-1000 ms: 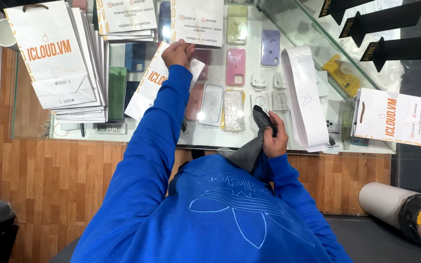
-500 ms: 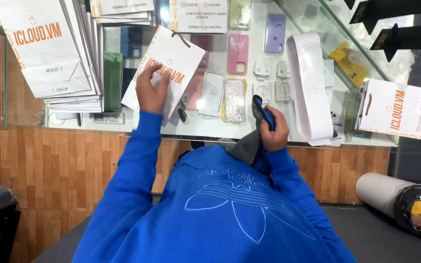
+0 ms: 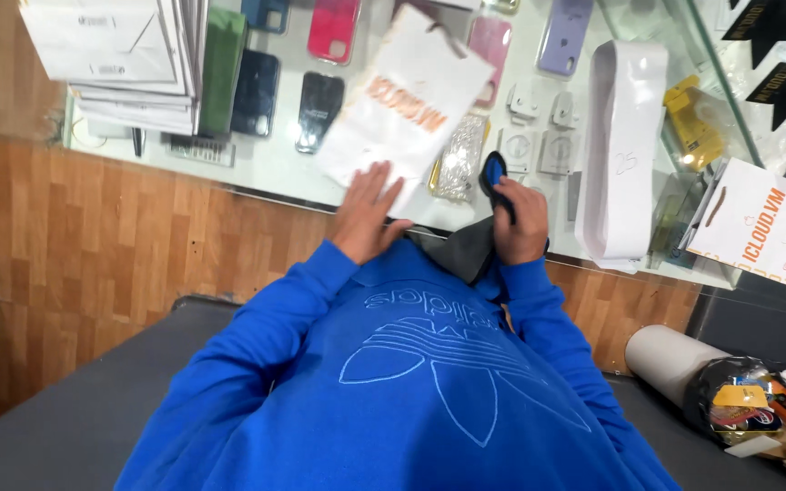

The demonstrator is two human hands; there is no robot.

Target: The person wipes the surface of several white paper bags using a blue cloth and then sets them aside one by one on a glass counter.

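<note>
**Left palm on a paper bag, right hand around a dark phone**

The left hand (image 3: 366, 211) lies flat with its fingers (image 3: 377, 182) spread and released, pressing on the lower edge of a white paper carrier bag with orange lettering (image 3: 411, 109). That bag rests tilted on the glass tabletop (image 3: 275, 164), its cord handle at the far end.

The right hand (image 3: 520, 223) has its fingers clenched around a dark phone with a blue back (image 3: 495, 173), held upright just above the tabletop's near edge. A dark grey cloth (image 3: 461, 250) hangs below that hand, between the two blue sleeves (image 3: 539, 309).

Under the glass lie several phone cases: a pink one (image 3: 331, 27), a lilac one (image 3: 564, 36), a black one (image 3: 318, 98), a navy one (image 3: 255, 91) and a glittery clear one (image 3: 461, 156), just beside the held phone. A stack of flat white paper bags (image 3: 120, 55) sits at the far left, next to a green case (image 3: 222, 68). A white curved band-shaped box (image 3: 625, 145) stands to the right of the held phone, and a second white bag with orange lettering (image 3: 761, 227) lies at the right edge.
</note>
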